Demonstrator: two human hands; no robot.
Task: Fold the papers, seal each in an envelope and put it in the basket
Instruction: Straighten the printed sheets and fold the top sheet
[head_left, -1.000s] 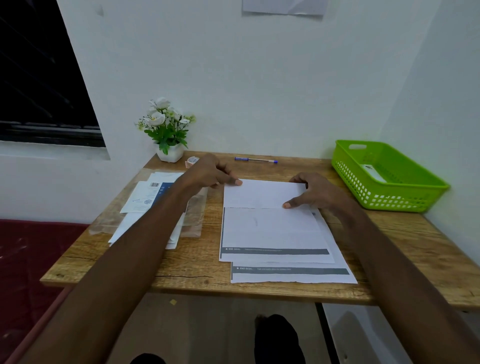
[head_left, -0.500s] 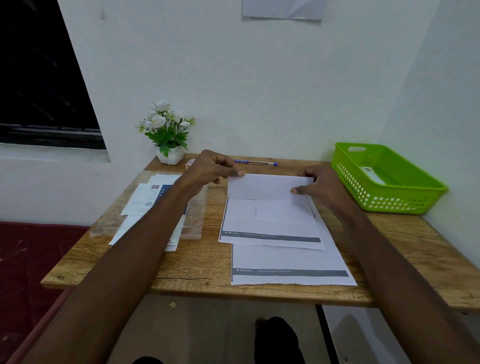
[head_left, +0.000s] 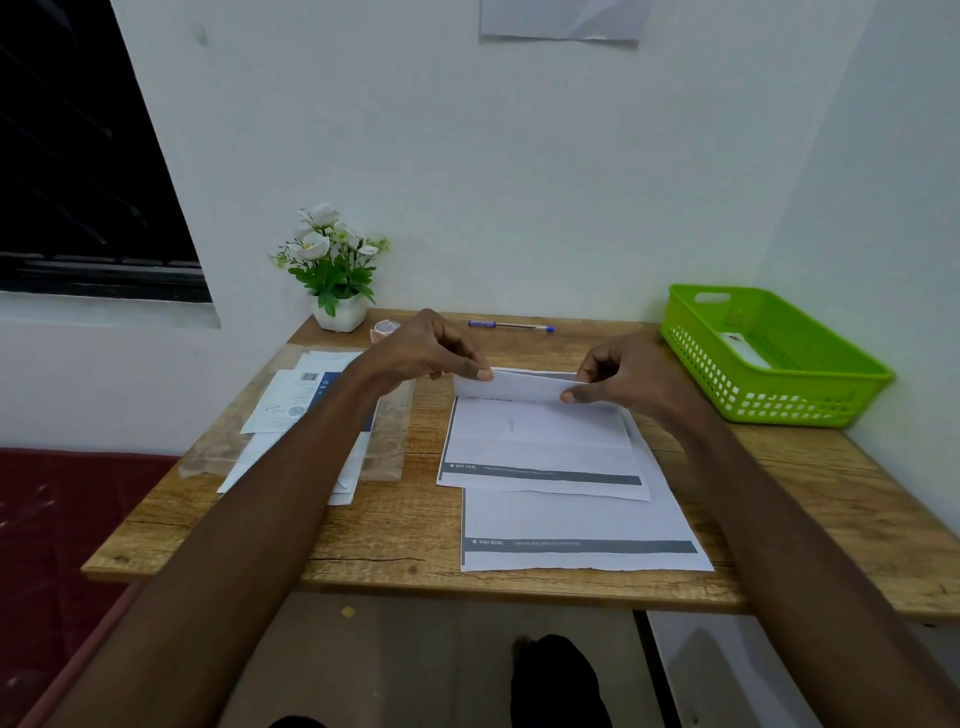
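A white printed paper (head_left: 540, 447) lies on the wooden table (head_left: 405, 525), its far edge lifted and bent toward me as a flap (head_left: 519, 387). My left hand (head_left: 421, 348) pinches the flap's left corner and my right hand (head_left: 631, 371) pinches its right corner. A second sheet (head_left: 576, 530) with a grey band lies under it, nearer the front edge. Envelopes (head_left: 291, 400) sit stacked at the left, partly under my left forearm. The green basket (head_left: 831, 395) stands at the far right with one white envelope (head_left: 740, 348) inside.
A potted white flower (head_left: 335, 270) stands at the back left, with a roll of tape (head_left: 385, 327) beside it. A blue pen (head_left: 511, 326) lies along the back edge. A clear plastic sleeve (head_left: 387, 447) lies under the envelopes. Walls close the table's back and right.
Both hands lifted the top paper's far edge off the table and are bending it toward me; the flap stands up now instead of lying flat. The paper slid slightly away from me.
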